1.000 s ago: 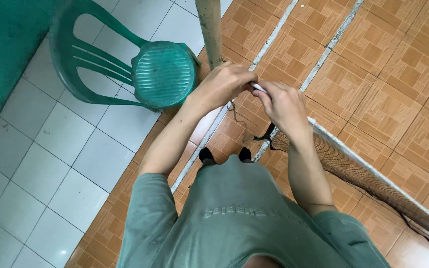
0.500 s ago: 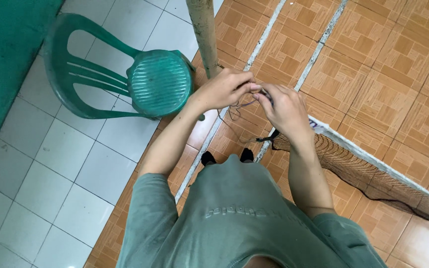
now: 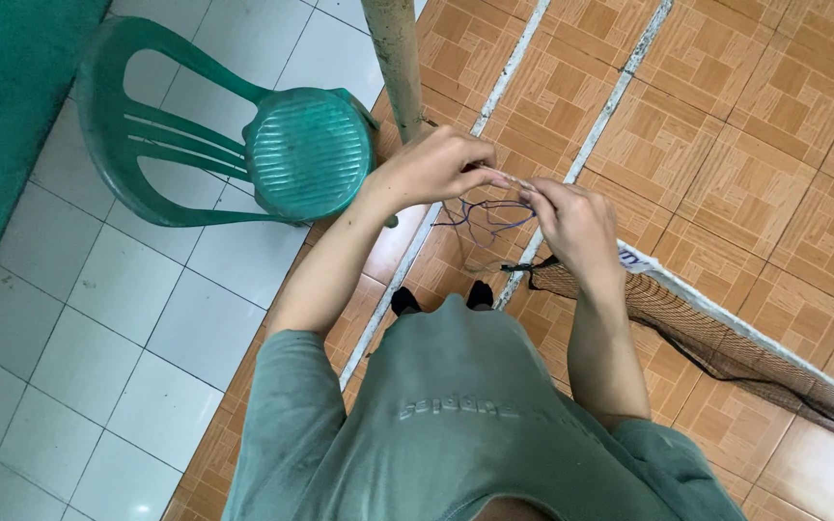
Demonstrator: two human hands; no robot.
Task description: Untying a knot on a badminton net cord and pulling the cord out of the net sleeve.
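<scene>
The floor falls into 2 parts: a brown parquet-pattern tiled floor [image 3: 726,145] fills the right and upper side, and a pale white square-tiled floor [image 3: 98,318] fills the left, the 2 meeting along a slanted line that runs from the top middle down toward the bottom left. A dark green strip of matting [image 3: 2,116] lies along the far left edge of the white tiles. A person in a grey-green short-sleeved shirt [image 3: 456,425] stands astride the joint between the 2 floors, black shoe tips [image 3: 441,297] showing just above the shirt's hem.

A green plastic chair with a slatted back and round ribbed seat [image 3: 306,154] stands on the white tiles near the joint, just beside a pale upright wooden post [image 3: 398,58] that rises from the top edge of the view.

A brown mesh net with a white band along its edge [image 3: 716,328] stretches from the right hand out toward the lower right corner across the brown tiles.

The left hand [image 3: 431,169] is curled closed, its fingertips pinching a thin pale cord [image 3: 506,180] that runs straight across to the right hand [image 3: 576,222], whose fingers are likewise bent shut on the cord's other end. Thin loose purple and dark strings [image 3: 485,220] hang in loops just below the 2 hands, over the floor joint.
</scene>
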